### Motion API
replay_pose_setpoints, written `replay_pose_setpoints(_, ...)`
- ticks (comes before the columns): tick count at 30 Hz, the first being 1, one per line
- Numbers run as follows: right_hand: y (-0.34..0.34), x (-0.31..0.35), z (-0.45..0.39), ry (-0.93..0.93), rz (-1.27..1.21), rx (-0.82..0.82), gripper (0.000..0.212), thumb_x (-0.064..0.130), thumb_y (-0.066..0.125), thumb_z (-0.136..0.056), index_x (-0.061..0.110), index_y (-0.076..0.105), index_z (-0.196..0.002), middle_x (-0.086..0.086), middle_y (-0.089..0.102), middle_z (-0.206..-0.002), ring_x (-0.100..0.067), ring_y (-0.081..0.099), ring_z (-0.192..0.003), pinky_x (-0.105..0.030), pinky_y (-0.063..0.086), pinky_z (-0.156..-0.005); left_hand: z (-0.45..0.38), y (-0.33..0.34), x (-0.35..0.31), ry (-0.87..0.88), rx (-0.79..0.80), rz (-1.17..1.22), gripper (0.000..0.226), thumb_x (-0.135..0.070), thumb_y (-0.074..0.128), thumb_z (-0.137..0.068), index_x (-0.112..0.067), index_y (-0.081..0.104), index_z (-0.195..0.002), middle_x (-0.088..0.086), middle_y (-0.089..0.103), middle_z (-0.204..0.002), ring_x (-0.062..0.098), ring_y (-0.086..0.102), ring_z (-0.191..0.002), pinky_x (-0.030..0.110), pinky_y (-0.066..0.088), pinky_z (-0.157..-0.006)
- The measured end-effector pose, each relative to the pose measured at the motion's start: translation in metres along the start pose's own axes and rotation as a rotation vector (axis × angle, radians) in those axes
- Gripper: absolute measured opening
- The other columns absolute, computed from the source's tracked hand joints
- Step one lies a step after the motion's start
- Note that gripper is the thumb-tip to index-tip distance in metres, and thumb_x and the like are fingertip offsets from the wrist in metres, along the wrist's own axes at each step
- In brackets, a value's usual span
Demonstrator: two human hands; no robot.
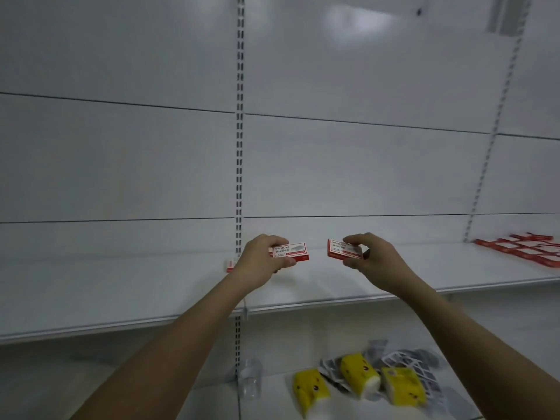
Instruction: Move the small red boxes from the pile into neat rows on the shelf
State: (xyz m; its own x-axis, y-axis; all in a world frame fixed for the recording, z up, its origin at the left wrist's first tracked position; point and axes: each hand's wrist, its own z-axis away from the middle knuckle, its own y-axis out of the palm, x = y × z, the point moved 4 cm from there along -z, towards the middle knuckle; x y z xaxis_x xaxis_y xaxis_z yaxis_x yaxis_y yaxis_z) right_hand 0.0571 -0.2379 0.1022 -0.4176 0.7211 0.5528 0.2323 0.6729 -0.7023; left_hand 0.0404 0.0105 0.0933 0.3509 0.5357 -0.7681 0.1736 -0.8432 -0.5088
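Red-and-white boxes, one pinched in each hand: left hand [260, 259] held its box [291, 252], right hand [368, 257] another [344, 250], above the shelf [333, 301]. Setting them flush beside the placed box [230, 265] looked best.

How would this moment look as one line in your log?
left hand holds red box | right hand holds second red box | both above shelf

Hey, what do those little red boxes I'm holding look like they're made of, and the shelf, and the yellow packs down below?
Red box in the left hand: likely thin printed cardboard, matte, with crisp folded edges. The red box in the right hand looks the same. Shelf: apparently painted metal, smooth pale surface with a brighter metallic front lip. Yellow packs: probably soft plastic film; rounded, slightly glossy.
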Motion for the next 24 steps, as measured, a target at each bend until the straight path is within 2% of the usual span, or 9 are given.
replay_pose_setpoints(5,-0.067,-0.035,0.038,0.004,0.002,-0.020,0.037,0.018,0.074,-0.082,0.027,0.061,-0.116,0.009,0.064,-0.108,0.000,0.064,-0.073,-0.012,0.045,-0.060,0.010,0.058,-0.059,0.031,0.013,0.063,0.043,-0.018,0.079,-0.076,-0.017,0.064,-0.116,-0.001,0.064,-0.105,0.014,0.064,-0.069,0.015,0.052,-0.060)
replay_pose_setpoints(10,-0.152,-0.087,0.093,0.049,-0.005,-0.066,0.034,0.023,0.074,-0.082,0.030,0.063,-0.114,0.010,0.064,-0.104,-0.007,0.064,-0.077,-0.012,0.047,-0.055,0.026,0.135,-0.122,0.049,0.058,0.092,0.038,-0.020,0.079,-0.077,-0.017,0.066,-0.112,-0.006,0.066,-0.097,0.010,0.064,-0.061,0.012,0.048,-0.056)
replay_pose_setpoints(14,-0.220,-0.134,0.140,0.064,0.025,-0.104,0.037,0.026,0.073,-0.083,0.025,0.064,-0.119,0.009,0.064,-0.107,-0.005,0.063,-0.082,-0.012,0.046,-0.061,0.035,0.205,-0.176,0.081,0.109,0.118,0.038,-0.026,0.077,-0.078,-0.020,0.066,-0.114,-0.008,0.066,-0.103,0.010,0.068,-0.064,0.015,0.050,-0.060)
replay_pose_setpoints(18,-0.277,-0.183,0.178,0.096,0.077,-0.109,0.039,0.025,0.071,-0.085,0.022,0.063,-0.122,0.006,0.065,-0.112,-0.007,0.061,-0.090,-0.014,0.043,-0.068,0.040,0.274,-0.223,0.108,0.150,0.150,0.039,-0.027,0.077,-0.079,-0.019,0.066,-0.115,-0.007,0.066,-0.104,0.005,0.066,-0.060,0.008,0.043,-0.053)
replay_pose_setpoints(24,-0.344,-0.262,0.211,0.167,0.115,-0.175,0.038,0.024,0.072,-0.084,0.024,0.064,-0.122,0.005,0.065,-0.113,-0.009,0.061,-0.093,-0.018,0.046,-0.073,0.036,0.365,-0.272,0.152,0.237,0.114,0.042,-0.026,0.077,-0.079,-0.017,0.065,-0.118,-0.004,0.067,-0.097,0.005,0.062,-0.061,0.007,0.043,-0.057)
